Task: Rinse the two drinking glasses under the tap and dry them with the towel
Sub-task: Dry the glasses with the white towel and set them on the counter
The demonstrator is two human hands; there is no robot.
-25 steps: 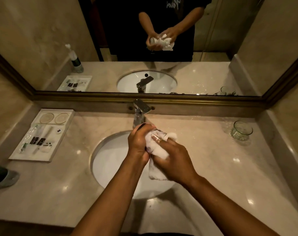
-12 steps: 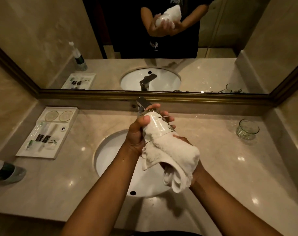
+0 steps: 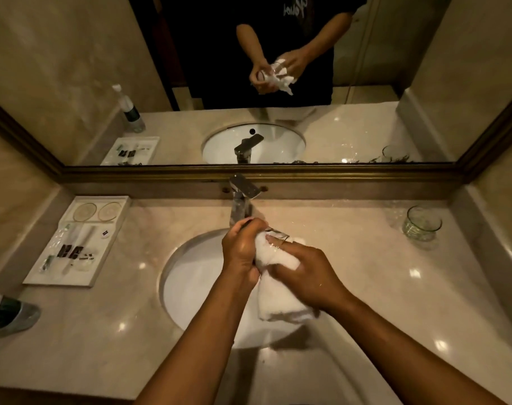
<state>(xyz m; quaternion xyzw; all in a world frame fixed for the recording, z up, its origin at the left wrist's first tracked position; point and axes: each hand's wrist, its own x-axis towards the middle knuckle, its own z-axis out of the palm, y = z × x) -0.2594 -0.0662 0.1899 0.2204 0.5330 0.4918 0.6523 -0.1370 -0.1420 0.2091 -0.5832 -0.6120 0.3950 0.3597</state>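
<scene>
Both hands [image 3: 243,252] rub towel [image 3: 278,287] around glass [image 3: 276,236].

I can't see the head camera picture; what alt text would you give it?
Seen from above, a person's left hand grips a drinking glass over a white sink while the right hand works a white towel around it. A second glass stands on the marble counter at right, an amenity tray at left, below a mirror.
</scene>
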